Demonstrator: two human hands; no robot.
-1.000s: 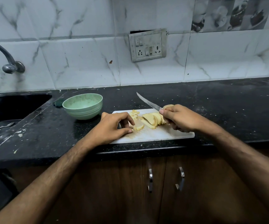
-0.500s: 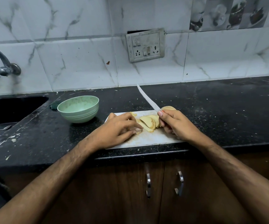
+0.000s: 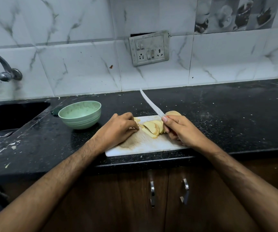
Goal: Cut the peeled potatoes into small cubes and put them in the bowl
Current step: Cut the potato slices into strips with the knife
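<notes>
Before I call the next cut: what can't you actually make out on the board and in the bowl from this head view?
- Knife handle: wrapped inside the right hand.
- Small cut pieces: mostly behind the left hand; no count, and I cannot tell if it holds any.
- Potato piece at the board's far edge: largely behind the right hand.
- Bowl: near inner wall hidden by its rim.

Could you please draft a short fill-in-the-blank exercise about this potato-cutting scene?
1. The right hand grips a ____ whose blade points up and away toward the wall.
2. The potato slices lie on a white ____.
3. The green bowl stands to the ____ of the board.
4. The left hand rests on the potato pieces at the board's ____ end.

Missing words: knife; cutting board; left; left
</notes>
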